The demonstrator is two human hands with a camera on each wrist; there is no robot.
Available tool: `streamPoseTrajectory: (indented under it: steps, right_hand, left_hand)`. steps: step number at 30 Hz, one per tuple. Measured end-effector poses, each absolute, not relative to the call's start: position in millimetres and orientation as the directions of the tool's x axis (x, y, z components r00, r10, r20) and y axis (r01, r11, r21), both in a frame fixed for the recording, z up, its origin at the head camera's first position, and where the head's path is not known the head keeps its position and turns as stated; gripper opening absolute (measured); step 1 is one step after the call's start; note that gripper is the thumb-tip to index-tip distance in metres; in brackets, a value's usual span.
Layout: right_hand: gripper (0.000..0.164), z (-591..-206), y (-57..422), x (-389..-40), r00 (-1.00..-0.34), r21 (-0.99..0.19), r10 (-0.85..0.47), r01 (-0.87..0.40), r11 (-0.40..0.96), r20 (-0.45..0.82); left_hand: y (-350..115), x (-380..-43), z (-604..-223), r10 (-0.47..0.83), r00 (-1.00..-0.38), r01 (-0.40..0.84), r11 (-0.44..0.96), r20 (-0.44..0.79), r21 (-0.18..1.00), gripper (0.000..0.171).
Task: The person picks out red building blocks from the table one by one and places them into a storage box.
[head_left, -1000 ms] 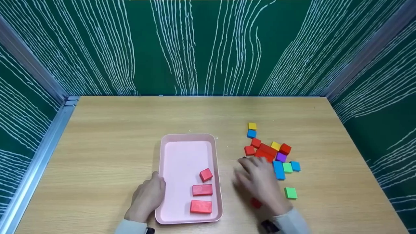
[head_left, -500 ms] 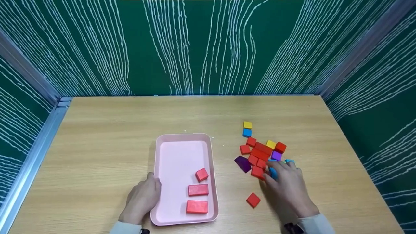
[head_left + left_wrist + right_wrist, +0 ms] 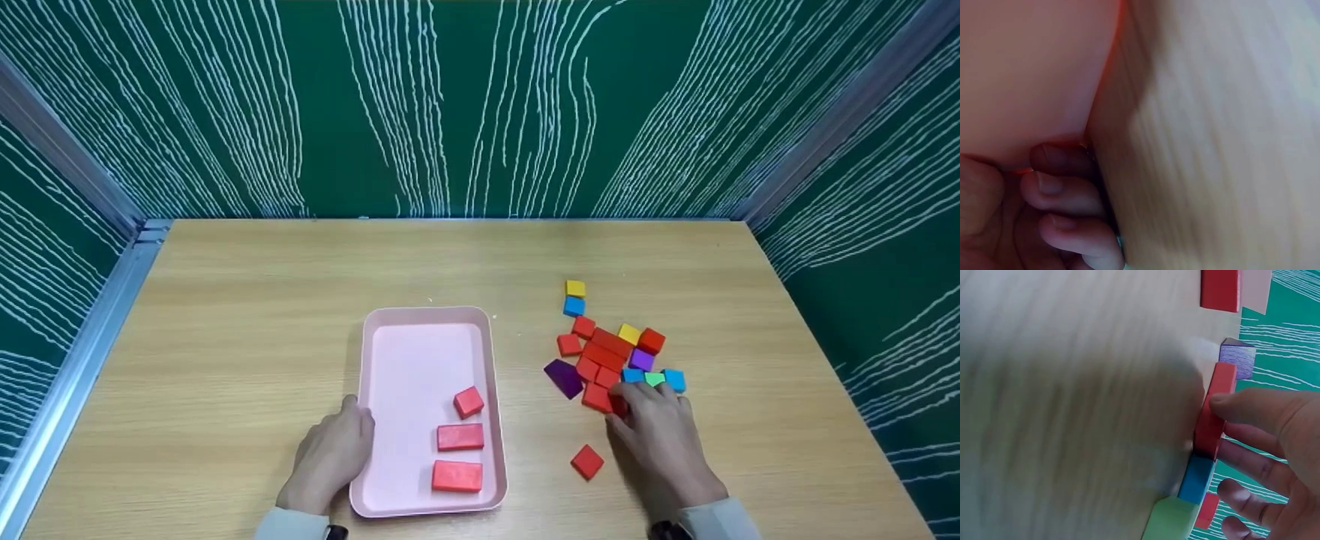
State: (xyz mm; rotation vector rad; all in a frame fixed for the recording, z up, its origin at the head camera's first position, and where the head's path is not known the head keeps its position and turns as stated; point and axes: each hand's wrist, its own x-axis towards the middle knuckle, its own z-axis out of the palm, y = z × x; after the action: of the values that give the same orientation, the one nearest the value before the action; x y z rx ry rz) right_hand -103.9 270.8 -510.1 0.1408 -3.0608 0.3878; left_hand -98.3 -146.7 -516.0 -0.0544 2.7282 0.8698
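The right hand (image 3: 660, 439) lies over the near edge of the pile of blocks (image 3: 615, 352) on the table (image 3: 247, 300), thumb and fingers pinching a red block (image 3: 600, 397). The right wrist view confirms the grip: the thumb presses the face of the red block (image 3: 1213, 419), with a blue block (image 3: 1196, 478) and a green block (image 3: 1171, 520) directly beside it. The block is held but rests on the table surface; no lift is visible.

Change noted: a second ago this hand was blurred and sweeping across the near-left side of the pile. Half a second ago it had shifted right and lay over the blue and green blocks. It has now drawn slightly nearer and closed on the red block, uncovering the small blue and green blocks at the pile's near right. This reads as a selection made, with the lift not yet started.

The left hand (image 3: 330, 457) is unchanged, its curled fingers (image 3: 1067, 194) gripping the near-left rim of the pink tray (image 3: 427, 315) and steadying it. Three red blocks (image 3: 461, 439) lie in the tray's near right part, as before.

A loose red block (image 3: 587, 461) sits alone on the table just left of the right hand. A purple block (image 3: 562, 377) lies at the pile's left edge.
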Motion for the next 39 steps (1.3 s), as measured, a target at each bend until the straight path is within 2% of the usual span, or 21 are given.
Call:
streamPoseTrajectory:
  steps: [6, 15, 21, 26, 33, 39]
  right_hand:
    - [0.037, -506.9, 266.9, -105.7, -0.994, -0.246, -0.088, -0.101, 0.964, 0.064]
    - [0.036, -495.9, 248.0, -114.5, -0.983, -0.276, -0.103, -0.143, 0.950, 0.155]
    - [0.037, -488.8, 221.9, -125.2, -0.963, -0.319, -0.162, -0.227, 0.920, 0.217]
    - [0.043, -481.8, 196.3, -133.5, -0.960, -0.356, -0.173, -0.244, 0.902, 0.221]
    - [0.042, -470.0, 158.2, -147.7, -0.932, -0.363, -0.258, -0.339, 0.868, 0.255]
    - [0.039, -466.1, 129.2, -155.3, -0.914, -0.338, -0.313, -0.388, 0.857, 0.257]
  left_hand:
    - [-149.2, -98.3, -516.2, 0.035, -0.963, -0.120, 0.831, -0.266, 0.544, 0.032]
    - [-153.0, -98.1, -516.4, 0.016, -0.964, -0.134, 0.834, -0.267, 0.535, 0.030]
    - [-151.8, -97.8, -516.1, 0.017, -0.960, -0.141, 0.832, -0.279, 0.536, 0.033]
    - [-151.4, -98.1, -514.5, 0.010, -0.966, -0.128, 0.850, -0.258, 0.512, 0.031]
    - [-149.5, -99.0, -514.7, 0.010, -0.973, -0.110, 0.859, -0.231, 0.499, 0.028]
    - [-146.4, -100.2, -515.6, 0.014, -0.966, -0.128, 0.841, -0.257, 0.525, 0.030]
